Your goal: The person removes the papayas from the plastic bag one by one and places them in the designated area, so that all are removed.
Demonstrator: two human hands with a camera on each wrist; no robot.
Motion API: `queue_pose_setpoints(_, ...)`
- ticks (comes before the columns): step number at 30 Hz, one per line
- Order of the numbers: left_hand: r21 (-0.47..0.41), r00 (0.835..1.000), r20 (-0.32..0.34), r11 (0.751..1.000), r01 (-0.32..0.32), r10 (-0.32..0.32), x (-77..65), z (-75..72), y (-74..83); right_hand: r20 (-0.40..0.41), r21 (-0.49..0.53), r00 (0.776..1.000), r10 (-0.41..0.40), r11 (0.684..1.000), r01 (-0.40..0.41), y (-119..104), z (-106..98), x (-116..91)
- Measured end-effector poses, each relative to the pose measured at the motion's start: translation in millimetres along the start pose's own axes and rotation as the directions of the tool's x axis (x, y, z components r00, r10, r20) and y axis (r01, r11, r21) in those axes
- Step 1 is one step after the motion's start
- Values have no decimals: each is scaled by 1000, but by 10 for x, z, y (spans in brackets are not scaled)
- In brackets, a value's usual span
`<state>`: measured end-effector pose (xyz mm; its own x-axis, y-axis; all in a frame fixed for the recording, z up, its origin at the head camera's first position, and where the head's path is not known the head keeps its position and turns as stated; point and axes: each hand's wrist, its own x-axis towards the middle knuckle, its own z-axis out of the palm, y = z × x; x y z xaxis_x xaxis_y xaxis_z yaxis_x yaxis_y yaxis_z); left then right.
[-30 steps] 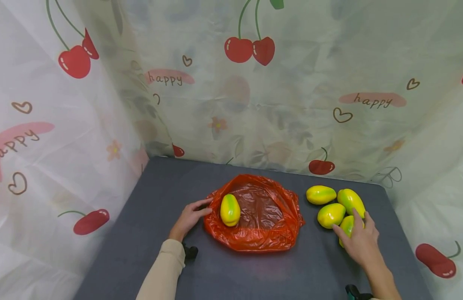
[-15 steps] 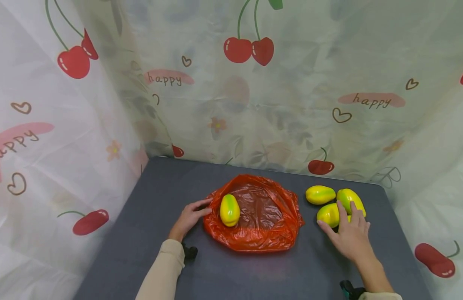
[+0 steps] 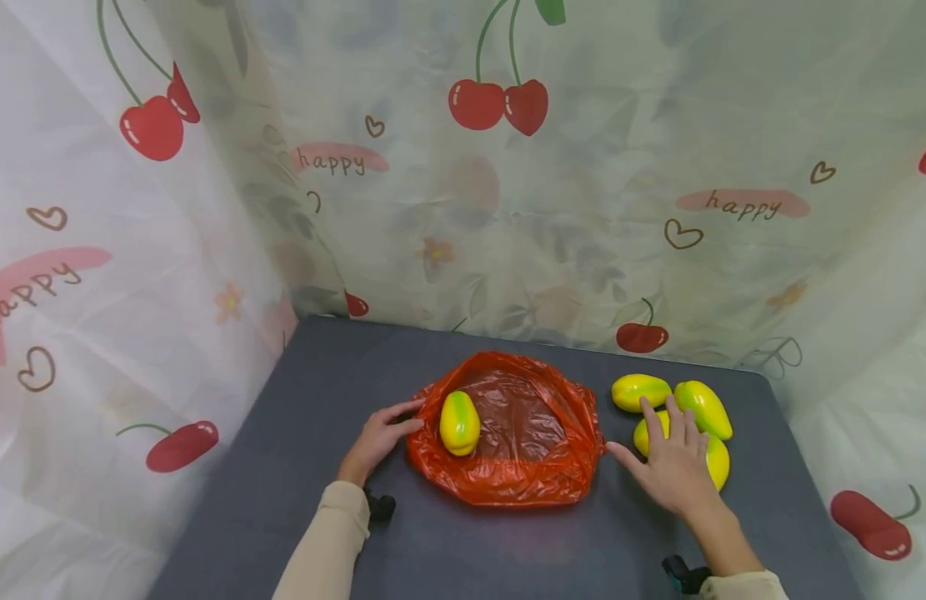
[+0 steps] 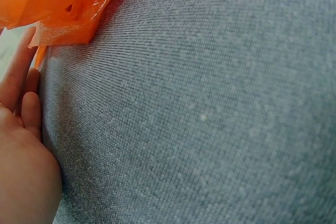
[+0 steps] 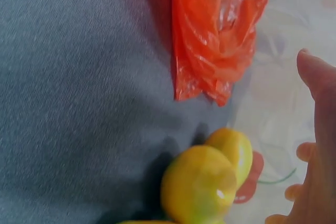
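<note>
A red plastic bag (image 3: 523,485) lies spread on the table with its mouth open. One glossy yellow-green fruit, mango-like, (image 3: 459,423) rests at the left side of its mouth. My left hand (image 3: 376,439) touches the bag's left edge with extended fingers; in the left wrist view the fingertips meet the bag's flap (image 4: 65,30). My right hand (image 3: 668,471) hovers with spread fingers over the near fruits of a group at the right, partly hiding a left one (image 3: 643,437) and a near one (image 3: 719,463). It holds nothing, and its thumb points toward the bag's right edge.
Two more such fruits, a far-left one (image 3: 637,392) and a far-right one (image 3: 704,410), lie behind my right hand. The dark grey table (image 3: 342,367) meets a cherry-printed curtain (image 3: 553,208) at the back and both sides.
My right hand has moved left across the fruits, toward the bag, uncovering the near-right fruit. My left hand, the bag and the fruit in it have stayed in place.
</note>
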<state>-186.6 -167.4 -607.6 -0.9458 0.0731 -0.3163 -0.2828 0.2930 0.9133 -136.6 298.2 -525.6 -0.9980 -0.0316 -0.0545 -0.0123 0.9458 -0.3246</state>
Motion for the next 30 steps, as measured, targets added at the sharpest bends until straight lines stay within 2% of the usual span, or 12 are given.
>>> queue_pose_setpoints(7, -31, 1000, -9, 999, 12, -13, 3, -12, -17, 6, -25, 999, -51, 998, 51, -133, 53, 75)
queue_pose_setpoints(12, -20, 1000, -14, 1000, -2, 1, 2, -12, -12, 10, -40, 996, -86, 995, 86, -230, 66, 111)
queue_pose_setpoints(18, -19, 1000, -18, 1000, 0, -1, -3, -6, 2, 15, -17, 992, -125, 992, 125, -355, 114, 144)
queue_pose_setpoints(30, -23, 1000, -11, 1000, -8, 8, -14, 4, 18, 4, -23, 975, -224, 974, 224, -636, 242, 211)
